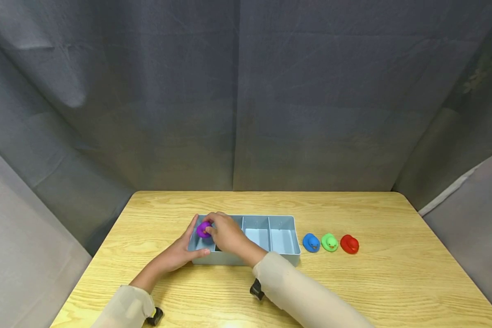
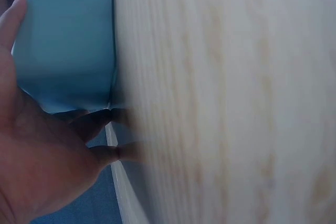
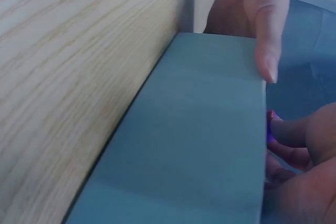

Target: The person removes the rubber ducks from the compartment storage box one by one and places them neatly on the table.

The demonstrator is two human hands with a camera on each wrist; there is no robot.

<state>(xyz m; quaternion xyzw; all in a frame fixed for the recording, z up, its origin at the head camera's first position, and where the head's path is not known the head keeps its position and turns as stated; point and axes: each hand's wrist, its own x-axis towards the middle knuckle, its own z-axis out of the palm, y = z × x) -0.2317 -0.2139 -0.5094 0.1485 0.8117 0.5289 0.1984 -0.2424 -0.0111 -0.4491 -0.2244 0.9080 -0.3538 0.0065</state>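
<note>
A grey-blue divided box (image 1: pixel 246 258) stands on the table with its compartments in a row. My left hand (image 1: pixel 177 255) holds its left end, thumb on the front rim and fingers along the end wall. In the left wrist view, the fingertips reach past the box's bottom corner by the tabletop. My right hand (image 1: pixel 228 233) pinches a purple toy duck (image 1: pixel 203 230) over the leftmost compartment; whether the duck touches the floor there cannot be told. Only a sliver of the purple duck (image 3: pixel 271 127) shows in the right wrist view.
Right of the box, a blue duck (image 1: pixel 311 243), a green duck (image 1: pixel 330 242) and a red duck (image 1: pixel 349 244) sit in a row on the wooden table (image 1: pixel 385 282). Grey curtains (image 1: pixel 311 114) hang behind and at both sides.
</note>
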